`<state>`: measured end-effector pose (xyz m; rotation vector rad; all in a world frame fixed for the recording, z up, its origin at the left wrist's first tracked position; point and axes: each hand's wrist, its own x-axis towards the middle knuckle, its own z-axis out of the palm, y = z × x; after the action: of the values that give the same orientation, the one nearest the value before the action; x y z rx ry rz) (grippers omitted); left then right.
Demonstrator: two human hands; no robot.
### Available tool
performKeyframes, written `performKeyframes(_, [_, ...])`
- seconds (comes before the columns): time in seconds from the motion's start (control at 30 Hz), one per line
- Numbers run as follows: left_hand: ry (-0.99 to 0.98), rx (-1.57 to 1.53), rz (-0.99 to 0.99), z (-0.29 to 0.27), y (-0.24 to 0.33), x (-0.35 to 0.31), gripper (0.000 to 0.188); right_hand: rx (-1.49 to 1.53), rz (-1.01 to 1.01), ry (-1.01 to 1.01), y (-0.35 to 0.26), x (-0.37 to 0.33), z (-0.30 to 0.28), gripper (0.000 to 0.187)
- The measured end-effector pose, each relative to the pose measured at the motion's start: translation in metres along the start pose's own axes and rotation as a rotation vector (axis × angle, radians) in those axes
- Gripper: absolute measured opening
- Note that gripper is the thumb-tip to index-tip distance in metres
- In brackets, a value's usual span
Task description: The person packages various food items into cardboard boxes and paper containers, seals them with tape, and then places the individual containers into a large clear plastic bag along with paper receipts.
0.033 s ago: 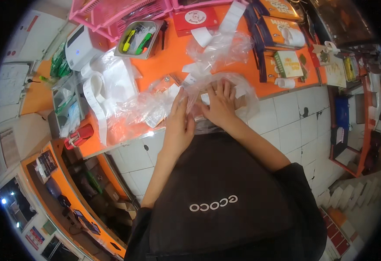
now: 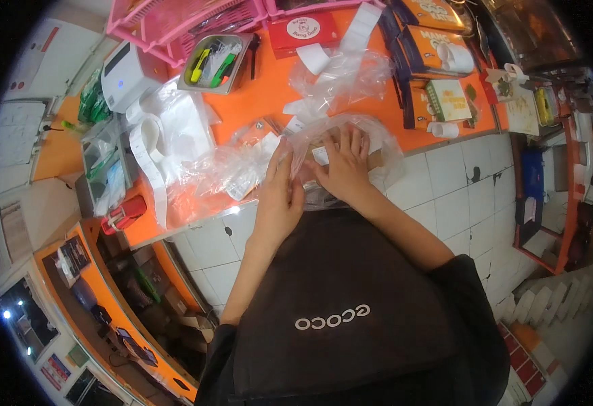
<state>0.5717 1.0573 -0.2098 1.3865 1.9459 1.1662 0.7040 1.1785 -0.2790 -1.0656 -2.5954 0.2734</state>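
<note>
My right hand [image 2: 348,168] lies over a clear plastic bag [image 2: 390,154] at the front of the orange counter, fingers spread and pressing on it. Something brown with a white paper slip shows through the plastic; its kind is hard to make out. At the bag's left side rests my left hand [image 2: 281,193], its fingers stretched out and touching the plastic. More crumpled clear plastic [image 2: 205,172] lies left of that hand, over brown and white papers. A black apron [image 2: 337,277] fills the view below my hands.
On the counter [image 2: 269,95] stand a metal tray [image 2: 235,82] of markers, pink baskets [image 2: 158,34], a white printer-like device [image 2: 127,74], a red box [image 2: 302,32] and orange-and-blue packages [image 2: 422,47]. A paper strip [image 2: 159,196] hangs over the front edge near a red object [image 2: 124,215].
The fingers of my right hand have shifted slightly on the plastic bag. My left hand stays almost in place.
</note>
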Motion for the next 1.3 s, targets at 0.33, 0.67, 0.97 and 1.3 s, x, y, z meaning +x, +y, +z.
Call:
performKeyframes(0.33, [-0.039, -0.127, -0.189, 0.008, 0.016, 0.012, 0.064, 0.230, 0.169, -0.229, 0.045, 0.023, -0.004, 0.068])
performKeyframes(0.67, [-0.007, -0.109, -0.411, 0.004, 0.033, 0.026, 0.067, 0.410, 0.390, 0.523, 0.207, 0.050, -0.199, 0.032])
performKeyframes(0.97, [0.046, -0.109, -0.434, 0.013, 0.040, 0.040, 0.070, -0.164, 0.615, -0.282, 0.468, 0.033, -0.074, 0.113])
performKeyframes(1.3, [0.086, -0.132, -0.471, 0.022, 0.044, 0.045, 0.072, -0.123, 0.412, 0.143, 0.497, 0.030, -0.065, 0.021])
